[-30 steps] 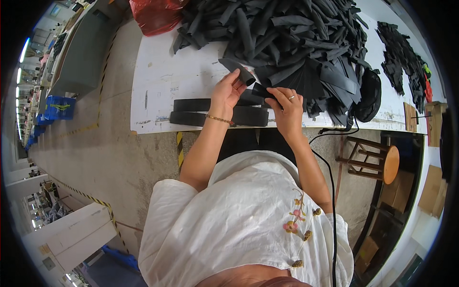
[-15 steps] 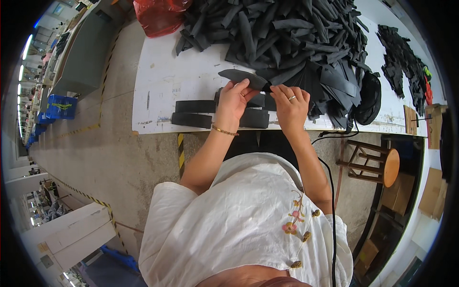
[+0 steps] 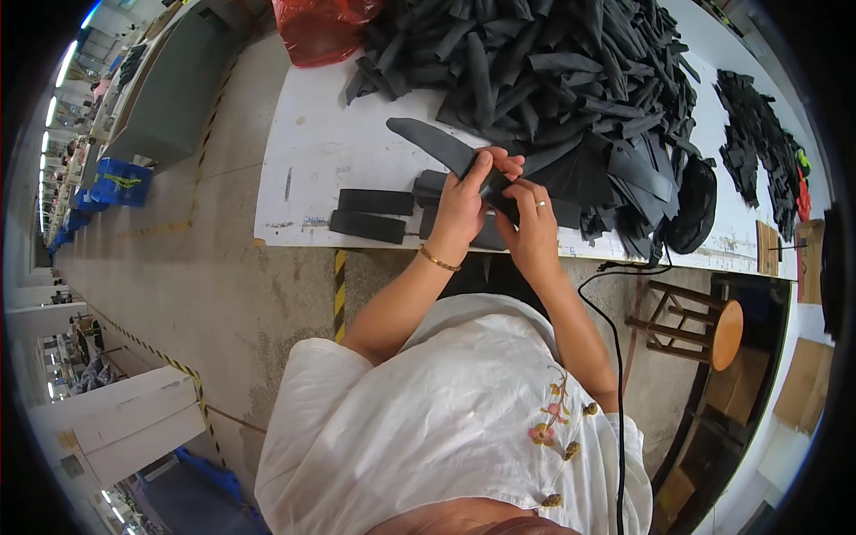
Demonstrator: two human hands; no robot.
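Observation:
A curved dark grey fabric piece [image 3: 434, 143] is held above the white table [image 3: 308, 125] with its free end pointing to the far left. My left hand [image 3: 465, 201] grips it between thumb and fingers. Close beside, my right hand [image 3: 533, 221] pinches the near end of the same piece, though its fingertips are partly hidden. Under and around my hands lie several dark fabric strips; two flat stacks [image 3: 367, 226] show at the left. Just beyond my hands rises a large heap of dark grey fabric pieces [image 3: 553, 67].
A red plastic bag [image 3: 323, 31] sits at the far left of the table. On the right are a black bag [image 3: 694, 209], a black cable [image 3: 615, 314] hanging past the edge, and a wooden stool [image 3: 727, 334]. More dark pieces [image 3: 758, 147] lie at the far right.
Both hands have drawn closer together. The fabric piece has tilted, its far end swinging up and to the left. The whole view has shifted slightly.

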